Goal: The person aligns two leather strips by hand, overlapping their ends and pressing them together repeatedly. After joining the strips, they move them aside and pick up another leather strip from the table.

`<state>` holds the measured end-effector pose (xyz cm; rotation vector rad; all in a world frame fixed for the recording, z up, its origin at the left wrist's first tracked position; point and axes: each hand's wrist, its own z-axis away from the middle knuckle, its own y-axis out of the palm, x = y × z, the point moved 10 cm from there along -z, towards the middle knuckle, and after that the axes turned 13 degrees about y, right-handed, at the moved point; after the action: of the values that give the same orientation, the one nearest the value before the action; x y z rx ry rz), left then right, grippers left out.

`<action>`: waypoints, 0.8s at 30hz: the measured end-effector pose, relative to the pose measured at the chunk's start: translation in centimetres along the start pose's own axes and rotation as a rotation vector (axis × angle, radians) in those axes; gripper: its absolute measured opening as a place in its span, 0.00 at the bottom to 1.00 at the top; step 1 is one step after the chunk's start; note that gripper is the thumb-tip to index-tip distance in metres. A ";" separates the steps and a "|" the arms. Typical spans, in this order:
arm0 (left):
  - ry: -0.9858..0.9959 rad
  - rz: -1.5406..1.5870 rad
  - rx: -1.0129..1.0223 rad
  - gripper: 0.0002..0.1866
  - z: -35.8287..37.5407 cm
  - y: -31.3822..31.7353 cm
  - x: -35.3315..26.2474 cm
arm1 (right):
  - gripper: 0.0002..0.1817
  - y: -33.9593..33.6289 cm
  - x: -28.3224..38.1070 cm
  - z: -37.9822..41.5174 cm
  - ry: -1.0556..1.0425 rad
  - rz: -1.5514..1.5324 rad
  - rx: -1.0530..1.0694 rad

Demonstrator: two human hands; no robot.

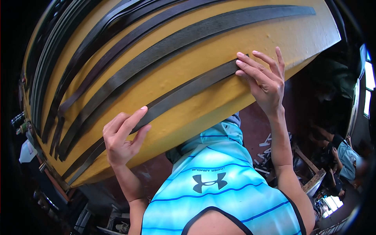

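Observation:
A long dark strip [184, 92] lies near the front edge of a yellow table [219, 107], with another dark strip partly beneath it. My left hand [123, 137] is at the strip's left part, thumb and forefinger apart, fingertips on or beside its surface. At the strip's right end is my right hand [266, 80], its thumb and forefinger closed on the end while the other fingers are raised. Behind it, a wider pair of dark strips [176, 41] curves across the table.
More dark strips [98, 39] lie in rows and bundles at the table's back left. At the lower right, another person [346, 156] is beyond a wooden piece [313, 182]. A white container [27, 152] stands off the left edge.

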<state>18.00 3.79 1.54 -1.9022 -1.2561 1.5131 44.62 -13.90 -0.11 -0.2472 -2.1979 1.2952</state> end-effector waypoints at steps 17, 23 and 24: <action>0.036 -0.017 -0.051 0.27 -0.3 0.2 0.0 | 0.16 0.0 -0.7 1.8 0.182 0.006 -0.102; 0.021 -0.005 0.007 0.27 -0.2 0.3 0.0 | 0.20 -0.7 2.6 -0.1 -0.044 -0.178 0.048; 0.023 -0.003 0.009 0.27 -0.3 0.4 0.0 | 0.21 -0.1 3.7 -0.3 -0.124 -0.214 0.126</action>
<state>18.43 3.66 1.33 -1.9053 -1.2394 1.4891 41.73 -12.17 1.50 0.1172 -2.1645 1.3525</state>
